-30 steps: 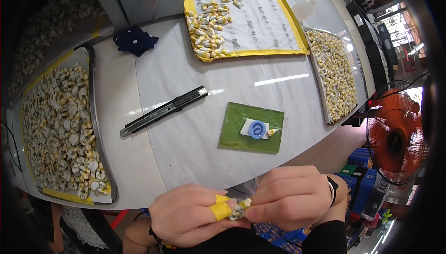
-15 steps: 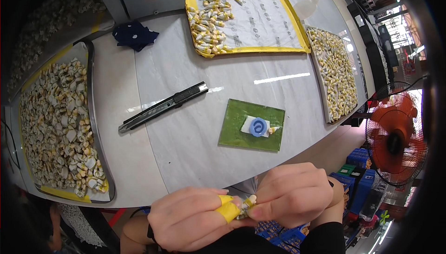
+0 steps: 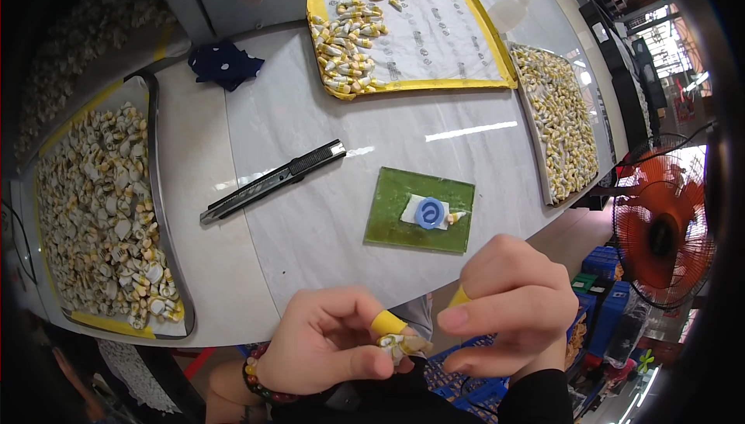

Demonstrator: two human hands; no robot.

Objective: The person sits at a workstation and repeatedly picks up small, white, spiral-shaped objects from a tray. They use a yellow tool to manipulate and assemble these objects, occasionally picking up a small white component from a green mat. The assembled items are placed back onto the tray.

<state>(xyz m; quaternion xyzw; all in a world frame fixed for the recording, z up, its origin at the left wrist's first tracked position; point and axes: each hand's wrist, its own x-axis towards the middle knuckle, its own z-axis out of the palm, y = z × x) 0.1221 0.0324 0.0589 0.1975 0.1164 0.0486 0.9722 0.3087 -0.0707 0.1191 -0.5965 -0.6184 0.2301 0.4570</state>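
Note:
My left hand [image 3: 330,346], yellow tape round its index finger, pinches a small white, yellow and tan piece [image 3: 402,346] between thumb and fingers at the table's near edge. My right hand [image 3: 512,304] is just right of the piece, its thumb and fingers apart with nothing seen between them. A bit of yellow tape shows on one of its fingers too. Beyond the hands lies a green rectangular plate [image 3: 380,226] bearing a white patch, a round blue cap [image 3: 430,213] and another small piece [image 3: 455,218].
A black utility knife [image 3: 272,182] lies left of the plate. Trays of similar pieces stand at the left [image 3: 172,269], back [image 3: 458,84] and right [image 3: 535,145]. Also on the table are a dark blue cloth [image 3: 223,65] and a whitish bottle [image 3: 509,13]. An orange fan [image 3: 660,226] stands at right.
My right hand has let go of the small piece and lifted up and rightward, its fingers spreading. My left hand has turned, still holding the piece.

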